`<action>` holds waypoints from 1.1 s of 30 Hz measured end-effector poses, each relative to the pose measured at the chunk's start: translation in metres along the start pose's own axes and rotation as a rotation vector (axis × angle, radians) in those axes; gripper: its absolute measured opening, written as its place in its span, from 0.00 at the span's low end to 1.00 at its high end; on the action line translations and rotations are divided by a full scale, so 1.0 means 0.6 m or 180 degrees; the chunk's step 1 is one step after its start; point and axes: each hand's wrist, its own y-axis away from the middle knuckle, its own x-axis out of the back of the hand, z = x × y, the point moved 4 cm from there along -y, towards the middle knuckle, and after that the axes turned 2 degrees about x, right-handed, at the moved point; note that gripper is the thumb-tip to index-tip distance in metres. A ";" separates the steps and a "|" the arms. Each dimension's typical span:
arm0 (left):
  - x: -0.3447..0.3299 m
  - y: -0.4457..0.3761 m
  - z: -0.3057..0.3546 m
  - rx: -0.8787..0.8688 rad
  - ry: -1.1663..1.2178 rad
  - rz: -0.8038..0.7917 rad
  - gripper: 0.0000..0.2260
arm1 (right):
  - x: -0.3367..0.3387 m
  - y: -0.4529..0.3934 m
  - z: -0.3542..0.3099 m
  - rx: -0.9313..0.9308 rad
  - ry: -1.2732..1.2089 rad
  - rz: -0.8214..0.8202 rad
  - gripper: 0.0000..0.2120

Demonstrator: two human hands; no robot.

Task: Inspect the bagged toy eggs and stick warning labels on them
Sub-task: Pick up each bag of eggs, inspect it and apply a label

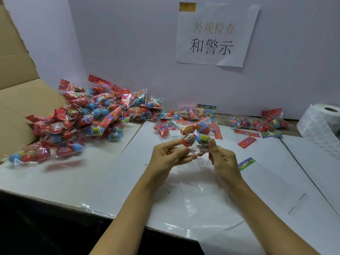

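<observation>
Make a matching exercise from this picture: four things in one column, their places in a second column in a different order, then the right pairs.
Things
1. label roll
2. big pile of bags
3. paper sign
4. held bag

Places
A. taped to the back wall
B. far right of the table
C. between the left hand and the right hand
D. left of the table, beside the cardboard box

Pairs: 1-B, 2-D, 3-A, 4-C
</observation>
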 end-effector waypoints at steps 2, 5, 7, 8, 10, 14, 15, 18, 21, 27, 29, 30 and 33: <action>0.002 0.000 0.001 -0.0091 -0.0054 0.0123 0.15 | 0.002 0.001 -0.005 0.0103 -0.0027 0.0069 0.31; 0.005 0.000 0.003 -0.0246 -0.0119 0.0237 0.16 | 0.008 0.002 -0.013 0.0230 -0.0099 0.0170 0.19; 0.007 0.001 0.003 -0.0312 -0.0179 0.0315 0.17 | 0.011 0.004 -0.013 0.0309 -0.0072 0.0293 0.15; 0.007 0.000 0.002 -0.0339 -0.0246 0.0361 0.17 | 0.014 0.004 -0.012 0.0329 -0.0039 0.0409 0.14; 0.013 0.001 0.000 -0.0462 -0.0426 0.0608 0.18 | 0.027 0.005 -0.011 0.0400 0.0002 0.0866 0.11; 0.020 0.011 0.010 -0.1429 -0.1754 0.1383 0.18 | 0.039 0.013 -0.009 0.0500 0.0075 0.0989 0.17; 0.008 0.015 0.011 -0.1785 -0.2147 0.1290 0.18 | 0.023 0.015 -0.008 0.0356 -0.0004 0.0577 0.20; -0.035 0.025 0.000 -0.2416 -0.2944 0.0561 0.19 | -0.027 0.020 -0.005 0.0025 -0.0217 -0.0335 0.23; -0.050 0.030 -0.012 -0.2373 -0.2991 0.0132 0.18 | -0.025 0.013 -0.009 -0.0024 -0.0570 -0.0244 0.26; -0.026 0.020 -0.004 -0.1797 -0.2539 0.1085 0.26 | 0.000 0.010 -0.009 -0.0515 -0.1097 -0.0103 0.20; -0.014 0.007 -0.008 -0.0508 -0.1292 0.0902 0.29 | -0.003 0.012 -0.011 -0.0699 -0.1194 -0.0146 0.22; -0.012 0.002 -0.014 -0.0006 -0.0515 0.0691 0.29 | -0.006 0.013 -0.012 -0.0725 -0.1221 -0.0181 0.22; -0.010 -0.001 -0.018 0.0270 0.0124 0.0205 0.15 | -0.012 0.018 -0.017 -0.0634 -0.1162 -0.0252 0.21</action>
